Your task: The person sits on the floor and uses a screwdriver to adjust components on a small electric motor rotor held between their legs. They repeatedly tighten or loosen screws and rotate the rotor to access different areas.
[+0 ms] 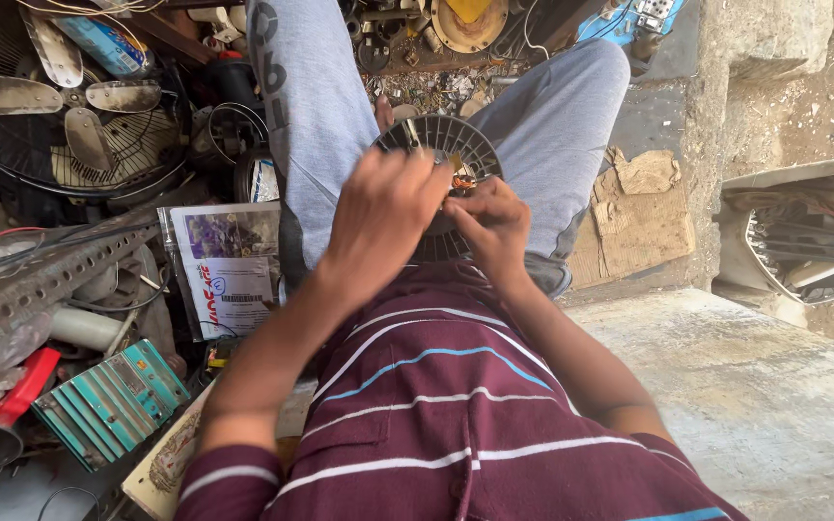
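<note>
Seen from above, a seated person in grey trousers holds a round, dark slotted motor housing (441,154) on the lap, at twelve o'clock from the striped shirt; the lap steadies it for close work. The left hand (381,217) curls over its near rim, fingers closed around it; the right hand (494,224) pinches at coppery windings (462,178) near the centre — both hands nearly touching. At ten o'clock lies a fan with metal blades (69,116); at eight o'clock, a green finned part (113,400).
</note>
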